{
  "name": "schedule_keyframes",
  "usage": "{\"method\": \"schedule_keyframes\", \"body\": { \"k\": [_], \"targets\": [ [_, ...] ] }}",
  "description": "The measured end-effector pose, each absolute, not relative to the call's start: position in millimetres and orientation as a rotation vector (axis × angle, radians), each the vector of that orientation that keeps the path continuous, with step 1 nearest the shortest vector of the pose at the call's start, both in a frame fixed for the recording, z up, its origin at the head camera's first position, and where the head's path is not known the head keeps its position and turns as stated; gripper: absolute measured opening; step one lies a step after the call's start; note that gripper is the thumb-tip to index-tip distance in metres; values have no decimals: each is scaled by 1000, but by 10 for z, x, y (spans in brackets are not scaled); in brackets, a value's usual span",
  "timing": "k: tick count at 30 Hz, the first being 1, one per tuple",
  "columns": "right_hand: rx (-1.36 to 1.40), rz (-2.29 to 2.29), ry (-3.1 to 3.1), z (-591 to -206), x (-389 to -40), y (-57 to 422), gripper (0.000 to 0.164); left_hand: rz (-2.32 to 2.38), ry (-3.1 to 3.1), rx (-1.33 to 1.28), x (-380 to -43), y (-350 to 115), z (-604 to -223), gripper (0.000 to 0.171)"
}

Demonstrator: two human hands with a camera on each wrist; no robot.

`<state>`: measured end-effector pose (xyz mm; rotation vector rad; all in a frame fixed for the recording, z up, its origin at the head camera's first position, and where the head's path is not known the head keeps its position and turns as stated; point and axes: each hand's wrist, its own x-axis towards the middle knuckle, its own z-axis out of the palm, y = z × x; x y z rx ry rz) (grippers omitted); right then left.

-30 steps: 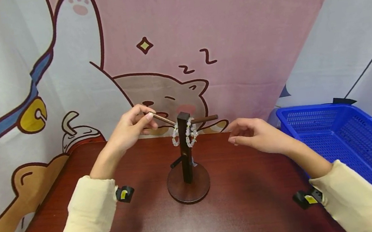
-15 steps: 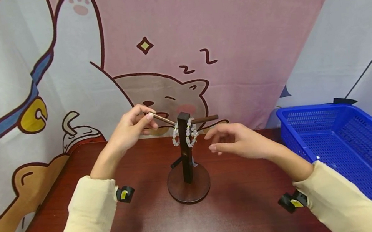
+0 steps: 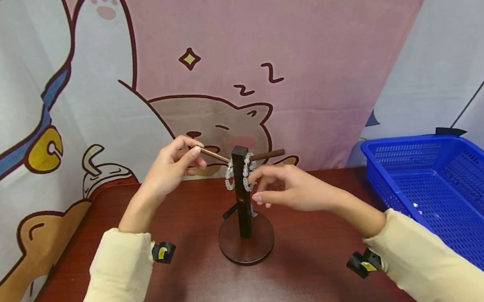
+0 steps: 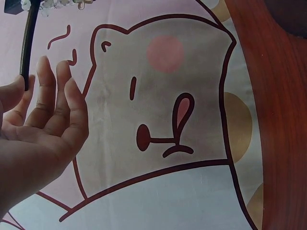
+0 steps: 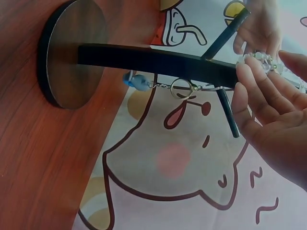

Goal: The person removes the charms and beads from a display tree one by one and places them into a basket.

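Observation:
A dark wooden stand with a post (image 3: 242, 201) and round base (image 3: 246, 246) stands upright on the table. Bracelets of clear beads hang at its top, one bracelet (image 3: 229, 176) left of the post and another bracelet (image 3: 247, 183) on the right. With thumb and fingertips my left hand (image 3: 169, 170) pinches the outer end of the upper left peg (image 3: 212, 153). My right hand (image 3: 296, 187) is beside the post, fingers loosely bent, thumb apart, fingertips right at the right bracelet. In the right wrist view its fingers overlap the beads.
Another peg (image 3: 276, 153) points right from the post top, and a short lower peg (image 3: 230, 211) juts left. A keychain with a blue charm (image 5: 139, 82) hangs from the stand. A blue plastic basket (image 3: 388, 181) stands at the right. Behind is a printed cartoon cloth (image 3: 326, 60).
My right hand has moved left from beside the basket to the bracelets on the stand. My left hand stays on the peg end.

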<state>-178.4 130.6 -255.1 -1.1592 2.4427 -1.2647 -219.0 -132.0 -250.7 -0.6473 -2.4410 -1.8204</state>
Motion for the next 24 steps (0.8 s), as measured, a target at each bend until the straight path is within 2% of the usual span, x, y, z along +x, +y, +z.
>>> {"method": "schedule_keyframes", "body": {
  "k": [7,18,24],
  "targets": [
    [-1165,-1336,2401,-2551,-1767,1227,24,-1819,-2434,-648,-2195,-1313,-2511,19],
    [-1118,-1463,2320,-2559,-1752,1186,9,-1824,-2433,-658,-2193,-1318,-2512,18],
    [-1151,-1457,2311,-2557,-1746,1189,8,-1824,-2439,-660,-2192,-1320,-2512,19]
  ]
}}
